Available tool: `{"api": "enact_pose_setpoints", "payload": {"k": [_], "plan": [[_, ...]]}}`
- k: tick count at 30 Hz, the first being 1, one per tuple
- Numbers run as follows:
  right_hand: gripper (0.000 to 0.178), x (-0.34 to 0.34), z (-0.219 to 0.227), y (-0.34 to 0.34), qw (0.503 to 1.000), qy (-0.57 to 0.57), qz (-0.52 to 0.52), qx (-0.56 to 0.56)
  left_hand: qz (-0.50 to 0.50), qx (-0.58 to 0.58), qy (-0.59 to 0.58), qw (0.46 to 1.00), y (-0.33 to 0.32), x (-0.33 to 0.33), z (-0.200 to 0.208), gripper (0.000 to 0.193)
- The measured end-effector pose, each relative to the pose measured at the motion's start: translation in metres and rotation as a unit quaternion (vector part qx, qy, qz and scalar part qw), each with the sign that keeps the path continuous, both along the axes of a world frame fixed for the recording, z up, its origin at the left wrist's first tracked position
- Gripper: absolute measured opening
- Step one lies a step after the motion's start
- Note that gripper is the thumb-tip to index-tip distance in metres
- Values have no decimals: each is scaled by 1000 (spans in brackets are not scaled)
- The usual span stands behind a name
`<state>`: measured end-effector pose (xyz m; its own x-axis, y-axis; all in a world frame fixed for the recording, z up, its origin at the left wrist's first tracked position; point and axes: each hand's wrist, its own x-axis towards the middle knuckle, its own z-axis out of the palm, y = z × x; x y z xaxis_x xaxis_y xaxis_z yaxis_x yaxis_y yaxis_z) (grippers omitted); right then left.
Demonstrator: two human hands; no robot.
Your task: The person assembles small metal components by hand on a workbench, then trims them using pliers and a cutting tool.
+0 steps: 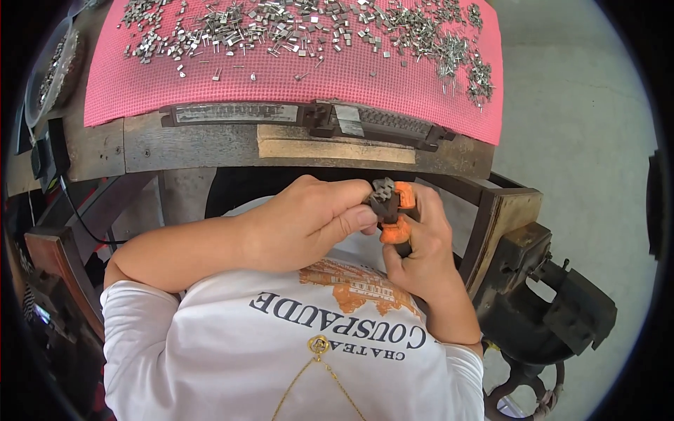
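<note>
My right hand is wrapped round a pair of pliers with orange grips, held in front of my chest just below the bench edge. The dark metal head of the pliers points toward my left hand. That hand is closed, thumb and fingers pinched right against the head. Whatever is between those fingertips is hidden by the fingers and the tool. Both forearms are bent inward, so the hands meet slightly right of the middle.
Many small silver metal parts with thin wire legs lie scattered over a pink textured mat. A long dark metal fixture runs along the bench edge. A bench vise stands at right; a clear bowl sits at far left.
</note>
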<state>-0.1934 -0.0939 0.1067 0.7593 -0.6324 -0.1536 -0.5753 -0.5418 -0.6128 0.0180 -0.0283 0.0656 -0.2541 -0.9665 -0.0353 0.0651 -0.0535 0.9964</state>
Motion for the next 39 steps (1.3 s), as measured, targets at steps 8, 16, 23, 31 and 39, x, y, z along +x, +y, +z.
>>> {"api": "enact_pose_setpoints", "payload": {"k": [8, 16, 23, 31, 39], "plan": [[45, -4, 47, -15, 987, 81, 122, -70, -99, 29, 59, 993, 5, 6, 10, 14], [48, 5, 70, -37, 966, 111, 218, -82, -49, -122, -29, 991, 6, 7, 15, 11], [52, 15, 37, -29, 981, 68, 131, 125, 48, -95, -57, 993, 8, 3, -5, 19], [56, 20, 15, -24, 982, 41, 120, 143, 93, -68, -63, 991, 8, 0, -10, 21], [54, 16, 1, -14, 991, 29, 80, 103, 56, -55, -116, 990, 6, 1, -12, 18]]}}
